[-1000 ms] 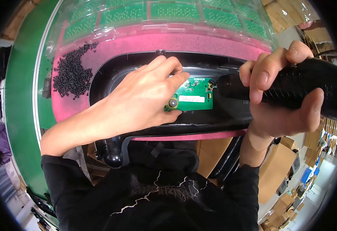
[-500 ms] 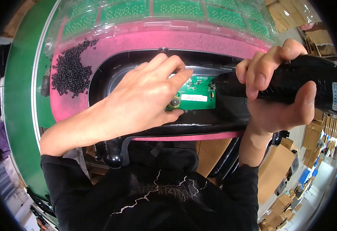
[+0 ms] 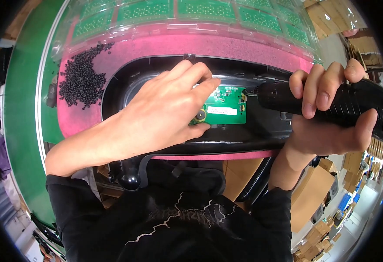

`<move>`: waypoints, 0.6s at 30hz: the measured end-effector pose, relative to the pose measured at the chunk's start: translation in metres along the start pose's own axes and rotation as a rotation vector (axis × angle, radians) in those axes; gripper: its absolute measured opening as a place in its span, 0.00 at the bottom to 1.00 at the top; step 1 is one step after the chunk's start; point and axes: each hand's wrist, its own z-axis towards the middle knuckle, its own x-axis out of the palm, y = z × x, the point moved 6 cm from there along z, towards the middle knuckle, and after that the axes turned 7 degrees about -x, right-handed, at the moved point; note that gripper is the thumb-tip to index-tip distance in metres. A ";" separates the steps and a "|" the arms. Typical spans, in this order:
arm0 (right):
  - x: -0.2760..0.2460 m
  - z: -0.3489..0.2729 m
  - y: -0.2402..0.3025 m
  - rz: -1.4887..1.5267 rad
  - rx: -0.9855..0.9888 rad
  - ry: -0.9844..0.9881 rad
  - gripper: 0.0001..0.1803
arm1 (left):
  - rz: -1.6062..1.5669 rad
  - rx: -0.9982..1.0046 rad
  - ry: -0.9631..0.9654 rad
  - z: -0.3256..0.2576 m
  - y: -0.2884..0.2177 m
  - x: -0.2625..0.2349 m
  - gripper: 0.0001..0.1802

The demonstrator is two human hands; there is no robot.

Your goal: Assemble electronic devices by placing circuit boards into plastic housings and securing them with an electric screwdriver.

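My left hand (image 3: pixel 165 113) lies flat on a small green circuit board (image 3: pixel 226 109), pressing it into a black plastic housing (image 3: pixel 121 87). Its fingers cover the board's left part; the thumb rests at the lower edge beside a round component. My right hand (image 3: pixel 327 118) grips a black electric screwdriver (image 3: pixel 287 98) held sideways, with its tip at the board's upper right corner. The housing lies on a pink foam pad (image 3: pixel 244 48).
A heap of small black screws (image 3: pixel 82 78) lies on the pad's left end. Clear plastic trays holding several green boards (image 3: pixel 200 11) run along the far side. A green belt (image 3: pixel 21 109) curves at the left. Cardboard boxes (image 3: pixel 313 196) stand below right.
The screwdriver's tip has shifted slightly left to the board's upper right corner. My left hand keeps pressing the board, hardly moved.
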 end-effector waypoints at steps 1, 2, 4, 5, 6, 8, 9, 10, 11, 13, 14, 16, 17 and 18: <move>-0.001 -0.001 -0.001 0.006 0.004 -0.031 0.29 | -0.003 -0.001 -0.001 -0.001 0.000 0.001 0.36; 0.000 -0.001 -0.001 0.007 0.002 -0.030 0.29 | -0.002 0.000 -0.003 -0.001 -0.001 0.000 0.36; 0.001 -0.002 -0.003 0.005 0.008 0.000 0.29 | 0.010 -0.002 -0.013 -0.003 -0.002 -0.001 0.36; 0.000 -0.002 -0.003 -0.007 0.006 0.021 0.29 | 0.010 -0.001 -0.014 -0.003 -0.002 -0.001 0.36; -0.001 -0.003 -0.005 -0.007 0.005 0.021 0.29 | 0.012 0.000 -0.014 -0.003 -0.002 -0.001 0.36; 0.000 -0.004 -0.007 -0.031 -0.019 0.089 0.29 | 0.013 0.003 -0.015 -0.003 -0.002 -0.001 0.36; 0.000 -0.004 -0.008 -0.037 -0.022 0.118 0.29 | 0.012 0.007 -0.016 -0.003 -0.002 0.000 0.36; 0.000 -0.005 -0.008 -0.039 -0.022 0.117 0.29 | 0.009 0.011 -0.016 -0.002 -0.002 0.000 0.36; 0.000 -0.006 -0.009 -0.058 -0.009 0.096 0.29 | 0.009 0.012 -0.016 -0.002 -0.003 0.000 0.36; 0.002 -0.008 -0.009 -0.092 0.043 0.003 0.29 | 0.008 0.016 -0.002 -0.001 -0.003 -0.001 0.36; 0.003 -0.007 -0.011 -0.088 0.044 0.008 0.29 | 0.009 0.010 -0.006 -0.001 -0.002 -0.001 0.36; 0.005 -0.006 -0.015 -0.109 0.024 0.025 0.29 | 0.005 0.001 0.004 -0.002 0.000 -0.002 0.35; 0.008 -0.005 -0.014 -0.107 0.025 0.028 0.29 | 0.006 -0.001 0.001 -0.002 0.000 -0.003 0.35; 0.010 -0.005 -0.014 -0.119 0.034 0.025 0.29 | 0.007 0.008 -0.003 -0.002 -0.001 -0.005 0.35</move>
